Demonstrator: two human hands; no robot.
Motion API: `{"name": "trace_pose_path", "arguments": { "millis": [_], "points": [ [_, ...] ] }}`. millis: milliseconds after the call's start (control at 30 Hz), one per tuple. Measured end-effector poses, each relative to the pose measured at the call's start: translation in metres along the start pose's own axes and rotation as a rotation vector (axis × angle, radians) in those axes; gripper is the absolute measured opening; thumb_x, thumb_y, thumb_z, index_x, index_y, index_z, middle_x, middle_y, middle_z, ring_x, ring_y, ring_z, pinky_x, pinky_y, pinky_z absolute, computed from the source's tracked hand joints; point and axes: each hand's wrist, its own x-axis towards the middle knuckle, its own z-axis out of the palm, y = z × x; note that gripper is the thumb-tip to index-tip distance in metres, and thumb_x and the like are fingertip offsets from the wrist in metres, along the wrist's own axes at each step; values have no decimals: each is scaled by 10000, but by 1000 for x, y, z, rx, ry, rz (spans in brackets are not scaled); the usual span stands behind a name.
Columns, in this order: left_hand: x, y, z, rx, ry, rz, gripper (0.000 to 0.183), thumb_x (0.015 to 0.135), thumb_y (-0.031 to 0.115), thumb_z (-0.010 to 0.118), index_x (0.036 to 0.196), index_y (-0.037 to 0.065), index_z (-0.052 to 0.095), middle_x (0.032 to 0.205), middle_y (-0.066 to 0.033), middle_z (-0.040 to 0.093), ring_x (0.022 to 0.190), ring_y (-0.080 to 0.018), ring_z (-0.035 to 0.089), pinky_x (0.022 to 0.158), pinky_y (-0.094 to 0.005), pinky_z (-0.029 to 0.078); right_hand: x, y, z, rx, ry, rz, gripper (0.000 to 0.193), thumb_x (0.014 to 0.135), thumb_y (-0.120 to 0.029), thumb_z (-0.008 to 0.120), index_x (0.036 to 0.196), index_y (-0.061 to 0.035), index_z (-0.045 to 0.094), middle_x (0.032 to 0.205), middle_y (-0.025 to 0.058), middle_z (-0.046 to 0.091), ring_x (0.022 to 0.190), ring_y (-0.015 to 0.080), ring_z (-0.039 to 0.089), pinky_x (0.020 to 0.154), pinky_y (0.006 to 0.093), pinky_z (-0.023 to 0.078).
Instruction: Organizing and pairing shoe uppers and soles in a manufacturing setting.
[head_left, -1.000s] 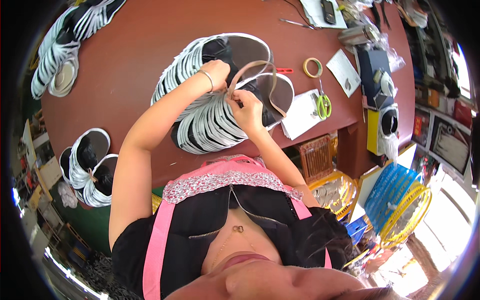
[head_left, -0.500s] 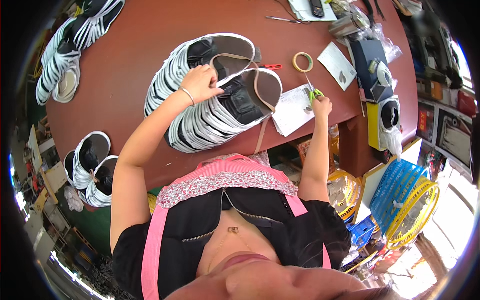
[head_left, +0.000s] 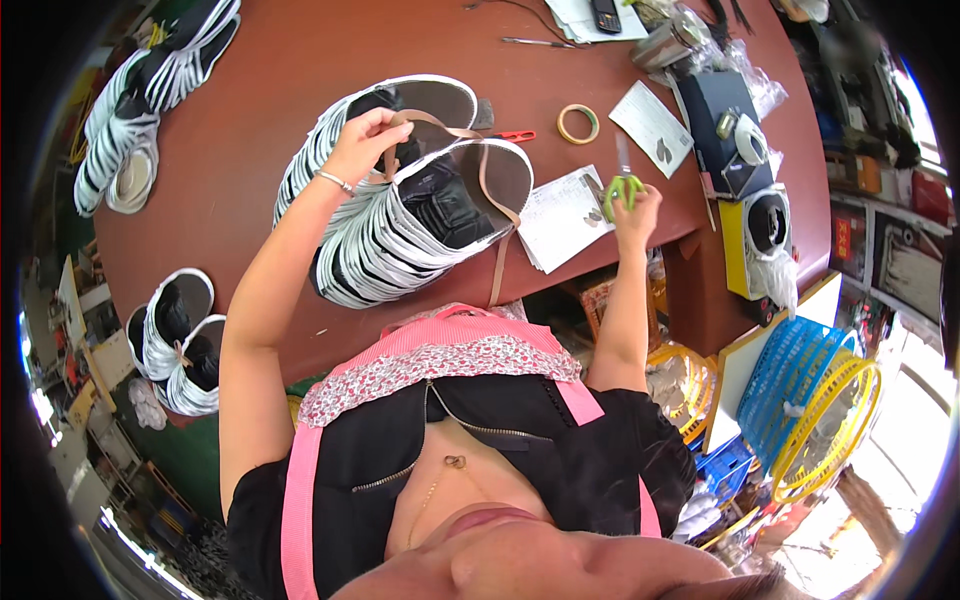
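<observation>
Two nested stacks of black-and-white shoe uppers (head_left: 365, 262) lie side by side on the table in front of me. A thin brown strap (head_left: 484, 180) runs across their open ends and hangs down toward the table's near edge. My left hand (head_left: 362, 145) pinches a length of this strap above the stacks, fingers closed. To the right, my right hand (head_left: 638, 215) grips green-handled scissors (head_left: 622, 190), with the blades pointing away from me. Beneath the scissors, partly covered, is a white paper sheet (head_left: 560, 222).
On the brown table (head_left: 230, 180) are a tape roll (head_left: 578, 124), a red tool (head_left: 517, 136), another sheet (head_left: 652, 128), a pen (head_left: 538, 42) and a dark blue box (head_left: 724, 120). More bundled uppers (head_left: 178, 345) stand at left. Blue and yellow baskets (head_left: 800, 400) are at right.
My left hand has raised the brown strap, which now forms a loop above the stacks. My right hand still holds the scissors near the papers. The whole view has shifted slightly.
</observation>
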Motion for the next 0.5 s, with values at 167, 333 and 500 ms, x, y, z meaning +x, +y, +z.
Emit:
{"name": "trace_pose_path", "arguments": {
  "millis": [167,333,500],
  "points": [
    [10,27,-2,112,-47,26,241,997,221,700,1133,22,721,1024,-3,712,995,-98,651,930,-269,490,5,-75,-26,742,-264,340,520,938,-176,761,1384,-90,508,960,-3,606,755,71,566,628,249,478],
    [23,43,5,175,-23,98,186,965,195,744,1044,27,752,943,-14,745,884,-94,672,838,-265,533,-63,-179,-11,842,-1027,153,643,916,-91,759,1473,-112,437,1154,3,531,1053,106,515,916,298,462],
    [26,56,4,312,-7,154,172,949,191,756,991,24,749,868,2,705,812,-77,621,756,-254,507,-89,-222,28,422,-919,-438,586,898,-269,795,1405,-127,538,1089,140,557,936,282,652,819,387,543]
  ]
}}
